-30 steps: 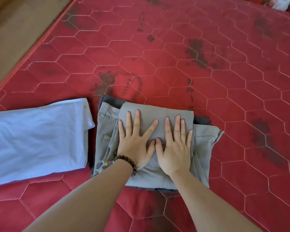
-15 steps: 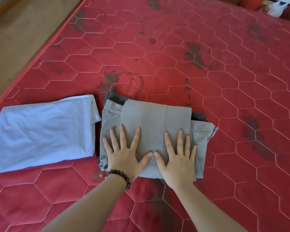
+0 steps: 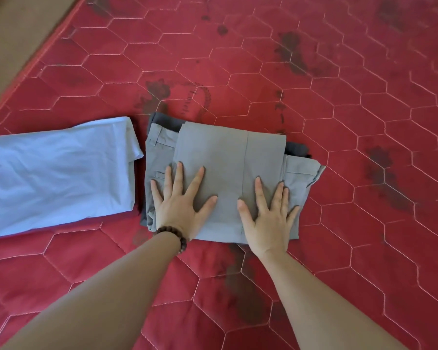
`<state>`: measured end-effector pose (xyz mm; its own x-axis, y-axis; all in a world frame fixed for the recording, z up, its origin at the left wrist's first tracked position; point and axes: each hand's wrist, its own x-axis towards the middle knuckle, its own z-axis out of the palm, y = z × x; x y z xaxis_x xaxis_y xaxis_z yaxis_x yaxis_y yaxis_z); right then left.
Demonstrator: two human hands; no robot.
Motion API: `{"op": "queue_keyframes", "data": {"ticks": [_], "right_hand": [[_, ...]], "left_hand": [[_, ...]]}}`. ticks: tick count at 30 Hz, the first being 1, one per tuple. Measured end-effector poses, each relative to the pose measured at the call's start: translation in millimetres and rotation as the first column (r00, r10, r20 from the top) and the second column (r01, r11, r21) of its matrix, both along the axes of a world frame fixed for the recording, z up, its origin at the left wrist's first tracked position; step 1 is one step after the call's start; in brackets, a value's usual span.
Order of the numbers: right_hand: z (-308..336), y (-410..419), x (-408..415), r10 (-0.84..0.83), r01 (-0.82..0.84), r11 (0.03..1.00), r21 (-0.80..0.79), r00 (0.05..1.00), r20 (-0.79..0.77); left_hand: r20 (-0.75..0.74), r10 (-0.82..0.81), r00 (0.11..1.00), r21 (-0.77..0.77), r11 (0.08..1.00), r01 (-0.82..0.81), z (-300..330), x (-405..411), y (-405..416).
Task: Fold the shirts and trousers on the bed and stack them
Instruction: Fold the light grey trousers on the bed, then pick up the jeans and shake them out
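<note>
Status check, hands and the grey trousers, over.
Both hands open: left hand and right hand flat on folded grey trousers. Blue shirt folded alongside. Nothing obstructing.

Your left hand [image 3: 178,207] and right hand [image 3: 269,219] press flat, fingers spread, on the folded grey trousers [image 3: 220,157], which lie over a darker garment [image 3: 162,120] on the red bed [image 3: 339,122], just beside a folded blue shirt [image 3: 58,173].

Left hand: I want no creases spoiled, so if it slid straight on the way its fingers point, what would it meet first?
The left hand lies flat on the folded grey trousers. Going straight on, it would likely cross only their top panel, then the dark grey garment beneath.
</note>
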<state>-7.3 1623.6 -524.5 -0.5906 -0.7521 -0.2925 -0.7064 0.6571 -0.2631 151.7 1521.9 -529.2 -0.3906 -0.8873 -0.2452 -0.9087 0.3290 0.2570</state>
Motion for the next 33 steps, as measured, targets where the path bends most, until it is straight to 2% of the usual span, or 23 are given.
{"op": "queue_keyframes", "data": {"ticks": [5, 7, 12, 17, 21, 27, 33], "right_hand": [[28.1, 0.5, -23.4, 0.119, -0.152, 0.974, 0.170, 0.974, 0.190], [46.8, 13.1, -36.1, 0.160, -0.199, 0.967, 0.162, 0.961, 0.224], [123.2, 68.9, -49.4, 0.130, -0.143, 0.989, 0.048, 0.969, 0.209], [229.8, 150.1, -59.2, 0.090, -0.076, 0.995, -0.071, 0.972, 0.217], [305.8, 228.5, -62.8, 0.169, -0.155, 0.980, -0.127, 0.980, 0.104], [355.7, 342.3, -71.3, 0.180, -0.170, 0.977, -0.127, 0.981, 0.071], [370.7, 423.4, -101.5, 0.072, -0.065, 0.990, -0.122, 0.995, 0.061]], "left_hand": [[0.130, -0.055, 0.990, 0.224, 0.974, 0.025, 25.3, -2.2, -10.0], [0.142, -0.063, 0.988, 0.275, 0.961, 0.022, 48.4, -1.3, -1.2], [0.123, -0.057, 0.991, 0.146, 0.988, 0.038, 138.7, -9.8, 60.2], [0.084, -0.024, 0.996, 0.106, 0.994, 0.015, 246.8, -27.2, 147.7], [0.031, -0.013, 0.999, 0.030, 0.999, 0.012, 319.3, -46.6, 234.3], [-0.031, -0.087, 0.996, -0.002, 0.996, 0.087, 367.0, -85.0, 351.2], [-0.036, -0.139, 0.990, 0.018, 0.990, 0.140, 391.0, -109.2, 406.3]]}}
